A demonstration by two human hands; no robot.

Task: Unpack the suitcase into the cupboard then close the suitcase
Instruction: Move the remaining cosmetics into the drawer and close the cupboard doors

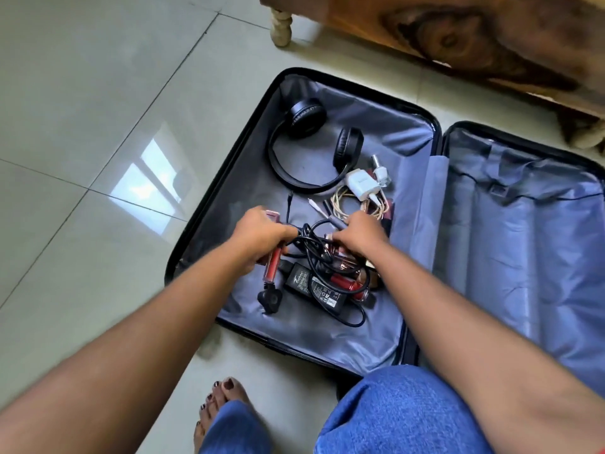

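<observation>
A black suitcase (226, 178) lies open on the floor, grey lining showing in both halves. Its left half holds black headphones (306, 117), a white charger (361, 185) with coiled cream cables, a black power adapter (316, 288) with tangled black cable, and several red and pink cosmetic tubes. My left hand (258, 235) is closed around pink-red tubes and a loop of the black cable. My right hand (358, 235) grips a bundle of small tubes and a grey pen-like item beside the cable. The right half (523, 257) has nothing in it.
A wooden furniture piece (458, 31) with a turned pale leg (281, 27) stands just beyond the suitcase. Glossy floor tiles (98, 126) spread to the left. My knee in blue jeans (402, 414) and a bare foot (216, 407) are at the near edge.
</observation>
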